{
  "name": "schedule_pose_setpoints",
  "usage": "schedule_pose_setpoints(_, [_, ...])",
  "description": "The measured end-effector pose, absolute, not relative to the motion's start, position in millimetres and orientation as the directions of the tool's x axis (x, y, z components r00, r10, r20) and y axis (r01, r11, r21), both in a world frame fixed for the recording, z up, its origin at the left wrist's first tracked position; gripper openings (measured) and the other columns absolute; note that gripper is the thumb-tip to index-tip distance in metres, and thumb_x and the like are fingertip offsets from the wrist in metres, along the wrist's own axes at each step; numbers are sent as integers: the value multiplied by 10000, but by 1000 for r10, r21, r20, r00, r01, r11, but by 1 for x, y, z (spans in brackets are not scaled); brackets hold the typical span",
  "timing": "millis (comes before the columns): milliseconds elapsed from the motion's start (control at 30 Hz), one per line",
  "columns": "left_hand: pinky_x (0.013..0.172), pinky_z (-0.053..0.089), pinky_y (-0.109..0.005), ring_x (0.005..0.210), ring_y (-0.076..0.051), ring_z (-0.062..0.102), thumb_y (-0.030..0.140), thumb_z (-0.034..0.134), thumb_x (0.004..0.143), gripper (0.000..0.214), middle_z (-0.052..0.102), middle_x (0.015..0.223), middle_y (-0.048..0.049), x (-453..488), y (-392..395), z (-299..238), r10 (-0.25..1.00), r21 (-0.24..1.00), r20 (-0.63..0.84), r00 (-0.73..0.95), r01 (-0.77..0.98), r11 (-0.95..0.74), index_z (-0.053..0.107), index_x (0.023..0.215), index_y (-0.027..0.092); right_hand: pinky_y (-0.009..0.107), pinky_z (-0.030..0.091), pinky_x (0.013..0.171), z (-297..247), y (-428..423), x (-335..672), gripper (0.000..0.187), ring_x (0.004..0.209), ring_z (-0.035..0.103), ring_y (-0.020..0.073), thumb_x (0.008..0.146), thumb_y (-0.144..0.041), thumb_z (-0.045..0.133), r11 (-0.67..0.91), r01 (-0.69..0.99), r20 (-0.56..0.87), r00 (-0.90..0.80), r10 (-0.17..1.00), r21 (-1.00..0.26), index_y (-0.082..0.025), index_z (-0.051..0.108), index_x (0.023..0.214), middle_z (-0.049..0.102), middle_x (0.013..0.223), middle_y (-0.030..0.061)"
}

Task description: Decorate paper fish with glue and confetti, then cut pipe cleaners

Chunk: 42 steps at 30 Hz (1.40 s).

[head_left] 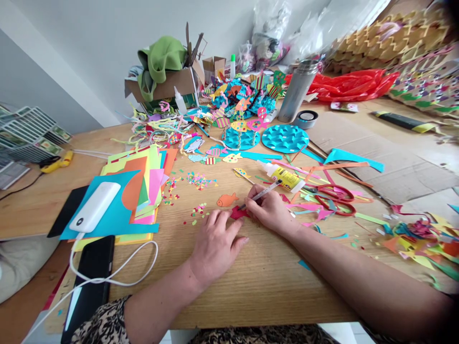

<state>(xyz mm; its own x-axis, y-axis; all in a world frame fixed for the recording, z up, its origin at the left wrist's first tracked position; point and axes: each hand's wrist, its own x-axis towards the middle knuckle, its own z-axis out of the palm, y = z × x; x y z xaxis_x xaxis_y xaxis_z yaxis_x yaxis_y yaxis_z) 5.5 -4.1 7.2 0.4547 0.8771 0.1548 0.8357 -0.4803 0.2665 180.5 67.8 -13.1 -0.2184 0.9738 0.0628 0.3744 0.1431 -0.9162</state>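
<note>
My right hand (269, 209) is closed round a thin pen (263, 192), its tip touching a small red paper cut-out (237, 212) on the wooden table (258, 277). My left hand (215, 243) lies flat with fingers stretched out, its fingertips pressing the left edge of the red cut-out. An orange paper fish (226, 199) lies just beyond the hands.
A glue bottle (283, 176) and red scissors (335, 198) lie right of my hand. A stack of coloured paper (143, 186) with a white power bank (95, 206) sits left, a black phone (93, 267) below. Blue paper discs (285, 138), paper fish, a steel flask (297, 91) and scraps crowd the back.
</note>
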Motion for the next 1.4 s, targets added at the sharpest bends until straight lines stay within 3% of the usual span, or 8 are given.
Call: schedule_pose_setpoints(1400, [960,458,-491,1105,-286,455,366,627,878,350,559,1189,-96,5,-4,5,879,270,143,455,836,-477,628,1199,226,226,326,464,-13,67,181,104,477,466,108,757,-220,538,146,377,69,-210,975,-915,-216,475,674,539,531,-35])
